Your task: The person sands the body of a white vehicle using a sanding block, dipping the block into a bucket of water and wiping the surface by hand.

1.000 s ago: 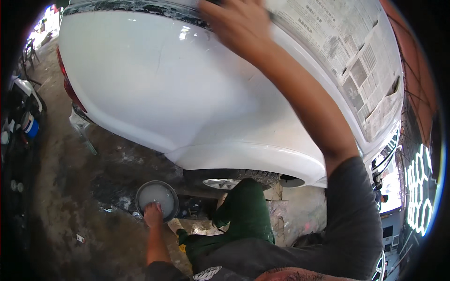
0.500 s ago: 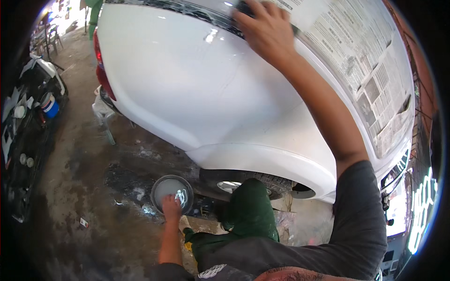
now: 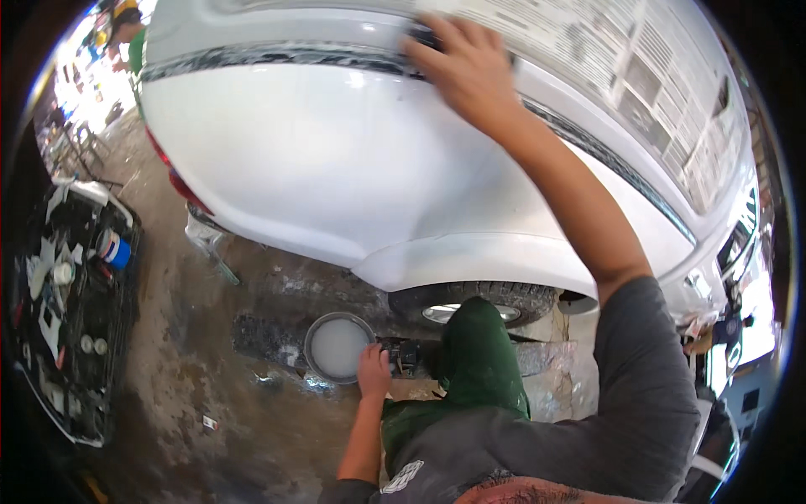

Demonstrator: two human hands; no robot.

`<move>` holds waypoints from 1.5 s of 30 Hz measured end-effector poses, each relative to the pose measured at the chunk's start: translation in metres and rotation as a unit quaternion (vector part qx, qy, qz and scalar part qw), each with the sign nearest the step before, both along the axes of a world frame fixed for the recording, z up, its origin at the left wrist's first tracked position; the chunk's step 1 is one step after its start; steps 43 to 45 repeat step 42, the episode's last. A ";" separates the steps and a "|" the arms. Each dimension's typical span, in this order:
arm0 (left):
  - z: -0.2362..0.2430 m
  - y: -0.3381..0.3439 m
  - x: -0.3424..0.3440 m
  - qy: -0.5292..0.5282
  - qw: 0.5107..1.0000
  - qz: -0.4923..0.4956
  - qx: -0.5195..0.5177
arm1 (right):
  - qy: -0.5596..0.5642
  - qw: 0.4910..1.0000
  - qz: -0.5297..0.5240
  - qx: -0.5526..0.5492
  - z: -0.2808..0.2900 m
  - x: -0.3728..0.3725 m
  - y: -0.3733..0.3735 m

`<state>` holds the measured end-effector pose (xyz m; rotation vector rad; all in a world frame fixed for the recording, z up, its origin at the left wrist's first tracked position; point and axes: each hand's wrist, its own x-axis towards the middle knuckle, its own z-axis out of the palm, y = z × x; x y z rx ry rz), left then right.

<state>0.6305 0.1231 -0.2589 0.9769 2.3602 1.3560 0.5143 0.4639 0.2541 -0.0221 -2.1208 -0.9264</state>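
My right hand (image 3: 470, 76) is stretched up to the side of a white vehicle (image 3: 311, 160). Its fingers close over a dark pad (image 3: 425, 35), pressed at a black trim strip (image 3: 277, 55) smeared with whitish wet residue. Low down, my left hand (image 3: 374, 372) is beside the right rim of a round grey basin (image 3: 313, 367) of cloudy liquid. The left fingers are curled; whether they grip anything is hidden.
Newspaper (image 3: 579, 42) masks the vehicle's windows. A wheel (image 3: 525, 302) sits under the arch, close to my green-clad knee (image 3: 478, 353). At left, a black tray-like part (image 3: 109, 336) holds a blue-and-white tub (image 3: 116, 250) and scraps. Another person (image 3: 130, 38) stands at far left.
The view has shifted, bringing more of the trim strip into sight. My left hand has gone from over the basin to its right rim. The right hand stays on the pad at the strip.
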 end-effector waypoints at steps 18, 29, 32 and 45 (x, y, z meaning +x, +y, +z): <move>0.422 0.217 -0.190 0.505 0.822 -0.036 0.259 | -0.041 0.998 0.042 -0.027 0.014 0.093 0.035; 0.446 0.284 -0.213 0.650 0.708 -0.124 0.249 | -0.066 0.998 -0.011 -0.018 0.015 0.202 0.083; 0.445 0.280 -0.218 0.656 0.709 -0.129 0.226 | -0.039 0.998 0.019 -0.037 0.010 0.152 0.066; 0.441 0.274 -0.221 0.677 0.695 -0.132 0.203 | -0.048 0.985 -0.165 0.020 -0.010 0.383 0.157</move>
